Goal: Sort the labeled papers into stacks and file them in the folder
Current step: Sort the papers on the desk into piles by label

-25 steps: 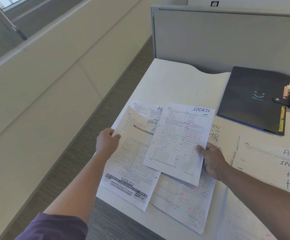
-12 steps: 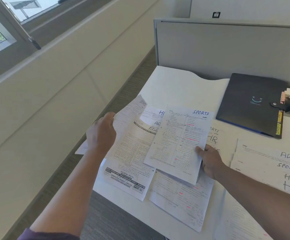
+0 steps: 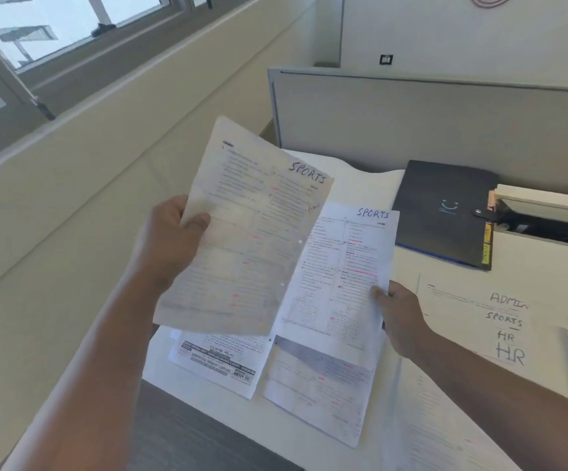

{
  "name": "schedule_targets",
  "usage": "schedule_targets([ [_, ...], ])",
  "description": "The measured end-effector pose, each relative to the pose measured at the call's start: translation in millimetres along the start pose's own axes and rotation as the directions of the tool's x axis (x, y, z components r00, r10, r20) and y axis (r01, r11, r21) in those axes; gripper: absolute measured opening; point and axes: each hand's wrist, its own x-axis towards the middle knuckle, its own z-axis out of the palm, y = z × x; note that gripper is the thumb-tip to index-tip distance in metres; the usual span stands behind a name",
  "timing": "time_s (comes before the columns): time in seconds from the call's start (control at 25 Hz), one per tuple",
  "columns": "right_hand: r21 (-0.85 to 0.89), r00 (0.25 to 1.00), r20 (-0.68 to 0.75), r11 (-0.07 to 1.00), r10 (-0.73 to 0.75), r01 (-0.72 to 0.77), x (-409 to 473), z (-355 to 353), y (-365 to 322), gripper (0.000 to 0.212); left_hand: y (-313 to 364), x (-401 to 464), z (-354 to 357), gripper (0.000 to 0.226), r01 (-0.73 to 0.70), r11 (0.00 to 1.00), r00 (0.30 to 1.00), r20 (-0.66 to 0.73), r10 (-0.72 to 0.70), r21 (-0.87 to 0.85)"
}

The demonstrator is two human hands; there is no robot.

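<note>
While folder (image 3: 445, 212) lies closed, hands hold sheets

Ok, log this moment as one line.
left hand: holds SPORTS sheet raised | right hand: holds second SPORTS sheet | folder: closed

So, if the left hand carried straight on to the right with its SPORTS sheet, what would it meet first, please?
Probably the other SPORTS sheet, pinched by the right hand. The left hand holds its own SPORTS sheet raised, its right edge already overlapping that page in view; the height gap between them is unclear.
</note>
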Motion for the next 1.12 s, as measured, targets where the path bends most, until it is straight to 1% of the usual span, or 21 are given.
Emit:
schedule_targets([
  [0.04, -0.008, 1.0, 0.018, 1.0, 0.003, -0.003, -6, -8, -1, 0.018, -8, -7, 11, 0.02, 0.079, 0.993, 0.996, 0.057, -0.074, -0.082],
  [0.08, -0.012, 0.999, 0.042, 1.0, 0.002, -0.002, -13, -17, -2, 0.019, -19, -16, 26, 0.02, 0.152, 0.984, 0.983, 0.116, -0.141, -0.092],
  [0.16, 0.015, 0.994, 0.107, 1.0, 0.002, -0.004, -27, -30, -1, 0.022, -42, -37, 62, 0.014, 0.255, 0.967, 0.946, 0.214, -0.244, -0.024],
  [0.24, 0.056, 0.982, 0.189, 0.998, 0.016, -0.027, -44, -40, 0, 0.024, -61, -59, 96, 0.011, 0.325, 0.946, 0.91, 0.268, -0.317, 0.017],
  [0.4, 0.054, 0.963, 0.249, 0.991, 0.103, -0.12, -72, -59, 7, 0.024, -77, -88, 135, 0.01, 0.43, 0.903, 0.848, 0.352, -0.395, -0.021],
  [0.52, 0.01, 0.944, 0.297, 0.988, 0.143, -0.152, -91, -74, 17, 0.021, -81, -111, 156, 0.011, 0.53, 0.843, 0.769, 0.471, -0.432, -0.093],
  [0.64, -0.024, 0.929, 0.319, 0.982, 0.187, -0.189, -103, -93, 29, 0.023, -88, -138, 175, 0.015, 0.575, 0.811, 0.712, 0.557, -0.429, -0.11],
  [0.68, 0.0, 0.923, 0.328, 0.977, 0.201, -0.213, -106, -101, 32, 0.026, -90, -146, 181, 0.016, 0.59, 0.799, 0.696, 0.573, -0.433, -0.114],
  [0.8, 0.168, 0.907, 0.352, 0.937, 0.232, -0.305, -111, -128, 39, 0.043, -88, -167, 199, 0.016, 0.631, 0.767, 0.657, 0.607, -0.447, -0.118],
  [0.84, 0.178, 0.907, 0.35, 0.933, 0.236, -0.311, -111, -137, 41, 0.045, -86, -172, 205, 0.016, 0.635, 0.764, 0.65, 0.616, -0.445, -0.118],
  [1.0, -0.029, 0.952, 0.213, 0.975, 0.22, -0.219, -109, -168, 53, 0.026, -68, -186, 232, 0.016, 0.626, 0.774, 0.636, 0.635, -0.437, -0.095],
  [1.12, -0.071, 0.963, 0.165, 0.976, 0.213, -0.204, -109, -195, 54, 0.024, -47, -201, 253, 0.014, 0.616, 0.784, 0.647, 0.618, -0.446, -0.079],
])
